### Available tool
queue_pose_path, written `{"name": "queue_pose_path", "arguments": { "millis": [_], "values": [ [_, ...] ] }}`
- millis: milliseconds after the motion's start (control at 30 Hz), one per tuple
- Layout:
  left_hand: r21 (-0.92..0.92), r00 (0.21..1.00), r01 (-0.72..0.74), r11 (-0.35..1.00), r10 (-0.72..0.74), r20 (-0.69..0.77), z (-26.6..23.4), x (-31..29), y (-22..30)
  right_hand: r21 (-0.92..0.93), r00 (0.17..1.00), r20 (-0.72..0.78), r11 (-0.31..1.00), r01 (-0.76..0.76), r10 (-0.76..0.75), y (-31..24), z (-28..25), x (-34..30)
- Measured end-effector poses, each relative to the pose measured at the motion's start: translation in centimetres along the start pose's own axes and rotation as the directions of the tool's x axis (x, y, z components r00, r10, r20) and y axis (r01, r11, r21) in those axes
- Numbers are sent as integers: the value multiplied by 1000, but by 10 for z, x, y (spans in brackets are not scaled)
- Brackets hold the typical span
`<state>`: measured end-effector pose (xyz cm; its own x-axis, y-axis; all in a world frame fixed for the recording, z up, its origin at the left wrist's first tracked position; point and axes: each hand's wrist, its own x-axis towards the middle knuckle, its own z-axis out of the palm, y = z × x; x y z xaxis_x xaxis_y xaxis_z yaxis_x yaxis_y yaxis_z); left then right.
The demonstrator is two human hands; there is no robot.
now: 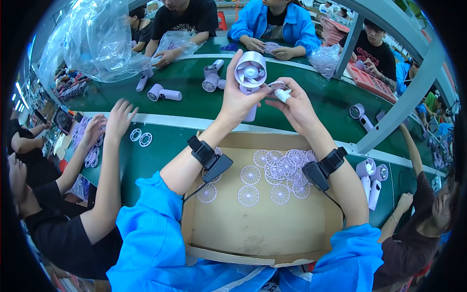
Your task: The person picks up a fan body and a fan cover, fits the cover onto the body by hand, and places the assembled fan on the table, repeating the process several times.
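Far left: a neighbour's hands (pixel 108 125) are raised over the green bench, apart from your work.
Left bench: two pale rings (pixel 145 139) lie flat side by side, just left of your tray.
Left on the far belt: a loose fan (pixel 164 92) lies on its side, beyond the bench.
Tray: a shallow cardboard tray (pixel 221 236) sits directly in front of you; its low walls probably stop thin parts sliding away.
Left hand: your left hand (pixel 237 101) is closed around the fan below its head, seemingly to steady it.
Fan: the lilac handheld fan (pixel 251 72) is above the tray's far edge, handle downward, its blades exposed towards you.
Loose grilles: spoked lilac grilles (pixel 250 175) lie flat in the tray, heaped towards the right, probably for easy right-hand reach.
Right hand: your right hand (pixel 297 106) pinches one small grille (pixel 277 85) just beside the fan, apparently by its edge; white material (pixel 282 95) covers a fingertip.
Right bench: two more fans (pixel 372 176) lie together, handles near, outside the tray.
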<state>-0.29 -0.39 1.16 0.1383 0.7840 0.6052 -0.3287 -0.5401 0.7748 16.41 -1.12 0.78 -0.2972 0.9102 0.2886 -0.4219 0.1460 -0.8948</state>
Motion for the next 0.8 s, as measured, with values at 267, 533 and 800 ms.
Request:
{"name": "queue_pose_path", "arguments": {
  "millis": [267,533,800],
  "values": [
    [69,1000,9,998,-10,14,-2,1,-1,-238,998,17,969,65,-63,2,0,0],
    [-30,997,77,997,-78,-15,-7,2,3,216,977,170,963,-163,127,-7,-8,-1],
    [-50,990,139,989,-139,0,-6,2,4,130,964,227,976,-173,140,-9,-3,-3]
  ]
}}
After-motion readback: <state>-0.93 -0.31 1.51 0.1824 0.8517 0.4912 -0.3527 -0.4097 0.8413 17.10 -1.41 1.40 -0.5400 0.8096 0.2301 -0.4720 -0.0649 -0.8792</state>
